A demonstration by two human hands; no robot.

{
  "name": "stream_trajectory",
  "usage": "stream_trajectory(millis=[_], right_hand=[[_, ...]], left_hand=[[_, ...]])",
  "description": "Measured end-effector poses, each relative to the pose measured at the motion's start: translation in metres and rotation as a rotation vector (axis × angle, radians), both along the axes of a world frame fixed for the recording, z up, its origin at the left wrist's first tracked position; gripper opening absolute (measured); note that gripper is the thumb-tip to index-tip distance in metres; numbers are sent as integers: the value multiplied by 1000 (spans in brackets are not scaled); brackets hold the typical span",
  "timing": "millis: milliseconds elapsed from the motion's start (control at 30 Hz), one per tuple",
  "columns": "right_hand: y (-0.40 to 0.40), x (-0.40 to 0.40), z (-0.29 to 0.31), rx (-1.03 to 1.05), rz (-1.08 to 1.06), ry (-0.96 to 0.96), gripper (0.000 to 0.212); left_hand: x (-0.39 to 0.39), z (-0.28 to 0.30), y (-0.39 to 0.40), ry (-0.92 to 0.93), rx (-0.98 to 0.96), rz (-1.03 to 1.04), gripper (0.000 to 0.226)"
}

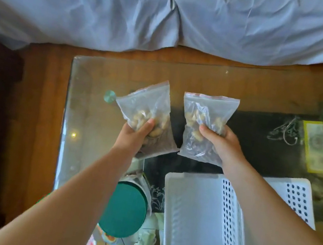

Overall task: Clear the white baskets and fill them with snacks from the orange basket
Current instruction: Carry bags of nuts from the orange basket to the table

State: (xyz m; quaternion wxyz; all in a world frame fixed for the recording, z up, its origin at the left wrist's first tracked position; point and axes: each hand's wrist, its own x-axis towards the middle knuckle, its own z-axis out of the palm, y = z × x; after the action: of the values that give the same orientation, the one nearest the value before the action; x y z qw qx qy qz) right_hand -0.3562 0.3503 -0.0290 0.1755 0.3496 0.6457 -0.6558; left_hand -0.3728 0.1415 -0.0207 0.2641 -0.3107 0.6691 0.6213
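In the head view, two clear zip bags of nuts are held up over the glass table (88, 92), one in each hand. The left bag (147, 111) is gripped by the left hand (135, 137), thumb curled over its lower front; the right bag (206, 121) is pinched by the right hand (220, 142), thumb across the front. Both are held by the weighted bottom, probably so the contents stay settled. Just below the right fingers a white basket (189, 213) is seen emptied, a second white basket (294, 197) beside it, likely ready for filling. A green-lidded jar (123, 210) is seen under the left forearm. No orange basket is in view
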Motion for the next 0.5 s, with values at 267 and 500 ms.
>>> stream_trajectory(millis=[267,500], right_hand=[[3,-4,-55,91,145,-138,30],[3,-3,-63,104,148,-168,39]], left_hand=[[-16,-59,3,-178,-190,-221,34],[-13,-68,6,-268,-255,-309,68]])
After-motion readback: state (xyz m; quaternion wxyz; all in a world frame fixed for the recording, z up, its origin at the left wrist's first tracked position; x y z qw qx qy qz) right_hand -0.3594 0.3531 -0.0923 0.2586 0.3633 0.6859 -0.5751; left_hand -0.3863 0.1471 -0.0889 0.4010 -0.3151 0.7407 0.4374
